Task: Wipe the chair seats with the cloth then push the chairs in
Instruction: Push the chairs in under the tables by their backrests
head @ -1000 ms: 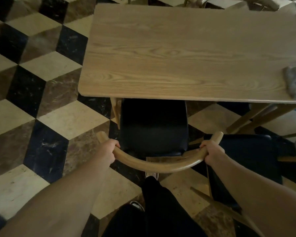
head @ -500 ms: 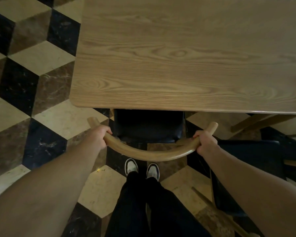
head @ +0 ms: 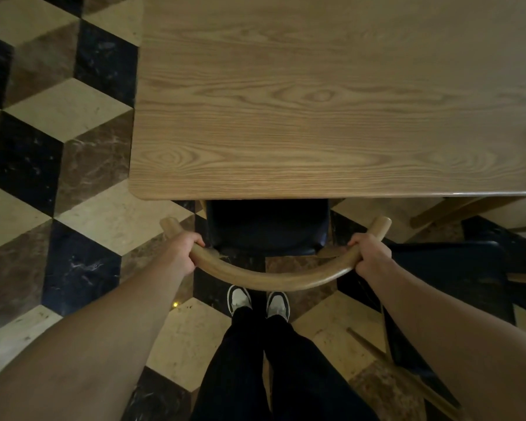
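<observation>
Below the table [head: 331,101] edge, left hand [head: 185,253] and right hand [head: 371,256] curled round chair back [head: 274,276], dark seat [head: 266,227] partly under table, no writing legible.

My feed is dim and warm-toned, with deep shadow under the counter [head: 331,117]. A thin glare line runs along its near right edge, and the wide lens bends the floor [head: 58,147] tiles, which blur slightly.
</observation>
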A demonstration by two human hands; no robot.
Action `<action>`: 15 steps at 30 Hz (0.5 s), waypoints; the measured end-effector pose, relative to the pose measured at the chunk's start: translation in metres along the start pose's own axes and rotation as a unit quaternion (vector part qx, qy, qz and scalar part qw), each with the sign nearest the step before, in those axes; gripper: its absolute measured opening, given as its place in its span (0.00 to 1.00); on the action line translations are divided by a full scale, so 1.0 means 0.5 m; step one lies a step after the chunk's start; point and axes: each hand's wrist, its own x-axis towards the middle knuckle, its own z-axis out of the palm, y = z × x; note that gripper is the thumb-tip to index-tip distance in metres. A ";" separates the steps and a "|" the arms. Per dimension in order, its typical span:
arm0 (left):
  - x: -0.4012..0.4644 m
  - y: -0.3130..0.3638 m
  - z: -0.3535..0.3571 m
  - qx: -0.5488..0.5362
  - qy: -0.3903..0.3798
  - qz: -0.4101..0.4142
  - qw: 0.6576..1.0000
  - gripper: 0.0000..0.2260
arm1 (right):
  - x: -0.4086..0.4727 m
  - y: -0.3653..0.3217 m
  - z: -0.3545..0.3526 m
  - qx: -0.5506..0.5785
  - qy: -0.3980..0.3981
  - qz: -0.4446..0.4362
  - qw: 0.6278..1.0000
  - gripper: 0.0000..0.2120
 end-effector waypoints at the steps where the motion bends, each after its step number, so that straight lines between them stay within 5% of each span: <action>1: 0.000 0.001 -0.003 -0.002 -0.002 0.001 1.000 0.15 | -0.004 0.001 0.001 -0.001 -0.001 0.000 1.000 0.22; 15: 0.006 -0.017 0.001 0.036 0.010 0.046 0.998 0.17 | 0.009 0.003 -0.007 0.013 -0.040 -0.032 0.999 0.29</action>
